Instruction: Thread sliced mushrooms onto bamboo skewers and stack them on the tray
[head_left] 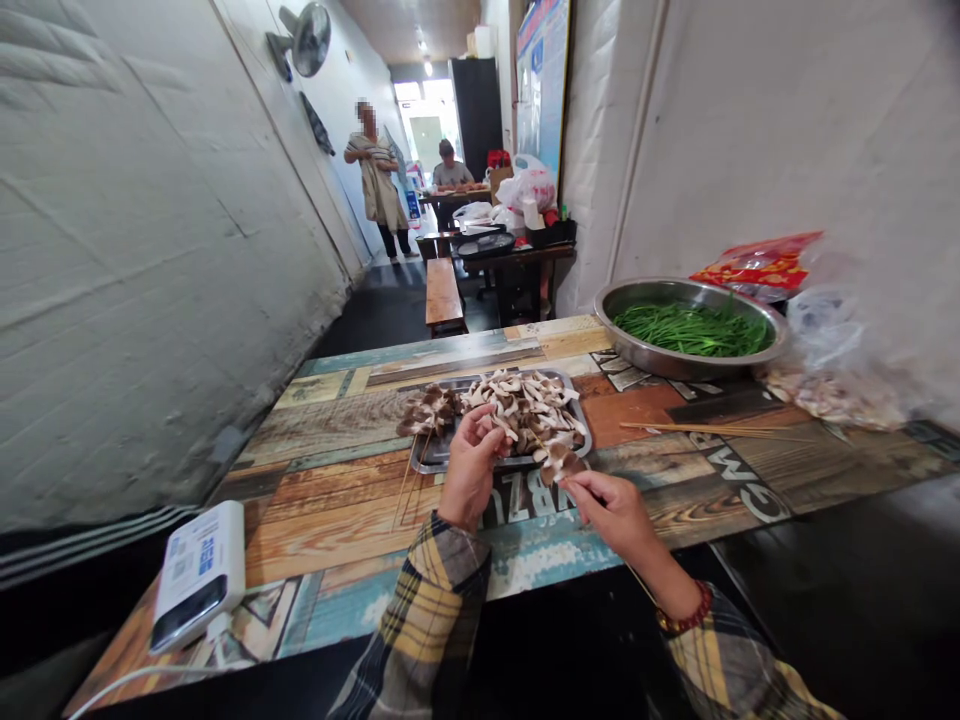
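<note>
On the patterned table sits a metal tray (583,425) heaped with torn oyster mushrooms (525,395). My left hand (472,465) is above its near side, thumb and fingers pinched on a piece of oyster mushroom (504,425). A thin wooden skewer threaded with mushroom pieces (559,463) is in my right hand (619,515), just past the tray's near right corner; its rear end runs back under my wrist. Mushroom-loaded skewers (427,410) rest at the tray's left end, their bare sticks pointing toward me.
Several bare skewers (712,430) lie right of the tray. Behind them stand a steel basin (607,335) of green chives (686,328) and a clear plastic bag (840,375). A white power bank (199,575) with a cable is at front left. Two people are farther back.
</note>
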